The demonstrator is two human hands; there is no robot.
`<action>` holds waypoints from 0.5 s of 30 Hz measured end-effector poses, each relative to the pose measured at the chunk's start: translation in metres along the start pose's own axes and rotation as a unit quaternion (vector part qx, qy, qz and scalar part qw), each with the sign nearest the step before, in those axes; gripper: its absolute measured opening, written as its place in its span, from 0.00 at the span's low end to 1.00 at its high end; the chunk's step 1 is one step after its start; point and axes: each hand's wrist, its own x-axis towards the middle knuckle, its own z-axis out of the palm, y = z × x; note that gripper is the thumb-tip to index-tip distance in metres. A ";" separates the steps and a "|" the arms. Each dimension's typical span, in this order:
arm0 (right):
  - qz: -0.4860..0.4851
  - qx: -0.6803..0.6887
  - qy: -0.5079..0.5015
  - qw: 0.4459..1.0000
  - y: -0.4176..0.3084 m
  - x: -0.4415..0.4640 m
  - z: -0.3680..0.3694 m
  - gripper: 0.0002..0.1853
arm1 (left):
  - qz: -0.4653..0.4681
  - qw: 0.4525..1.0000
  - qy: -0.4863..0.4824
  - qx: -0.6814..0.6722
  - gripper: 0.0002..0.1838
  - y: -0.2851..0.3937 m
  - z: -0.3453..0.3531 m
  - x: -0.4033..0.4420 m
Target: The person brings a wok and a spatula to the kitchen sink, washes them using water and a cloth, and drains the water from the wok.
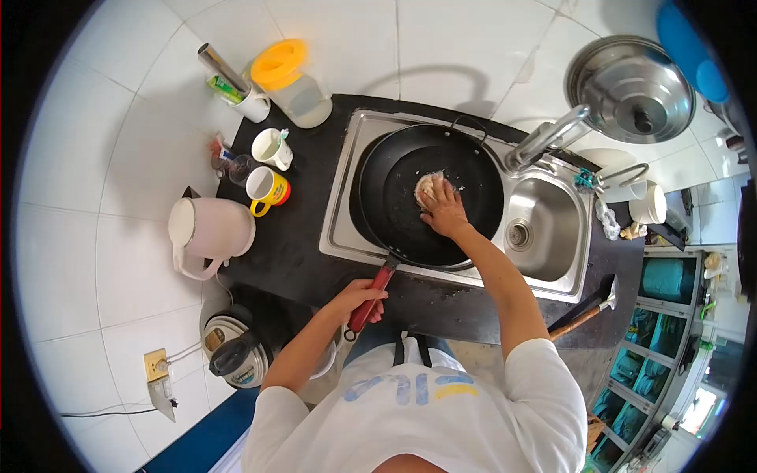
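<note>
A large black frying pan (386, 177) rests over the left basin of the steel sink (335, 229), its handle angled back toward me. My left hand (361, 299) is wrapped around the pan's red handle (383, 279). Inside the pan, my right hand (447, 214) presses a pale, crumpled scrubbing pad (426, 186) against the bottom, fingers bent over it. Small white bits lie around the pad. The pad's underside is hidden, and its exact material cannot be made out.
Beside the pan are the tap (544, 142) and right basin (552, 229). A wooden-handled spatula (582, 317) lies at the counter's right. To the left stand a yellow mug (272, 186), white mug (268, 146), pitcher (303, 98) and pink kettle (217, 229). A steel lid (607, 91) leans behind.
</note>
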 end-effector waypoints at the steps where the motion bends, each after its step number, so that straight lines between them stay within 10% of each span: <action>1: -0.049 0.001 -0.019 0.999 -0.002 0.000 0.003 0.31 | 0.003 1.000 -0.010 -0.002 0.14 0.005 0.003 0.001; 10: -0.333 0.099 -0.167 0.923 -0.003 -0.011 0.020 0.32 | 0.000 0.997 -0.072 -0.016 0.12 0.009 -0.005 0.025; 15: -0.305 0.277 -0.100 0.906 -0.047 0.014 0.017 0.33 | -0.026 0.990 -0.120 -0.068 0.09 0.015 0.004 0.026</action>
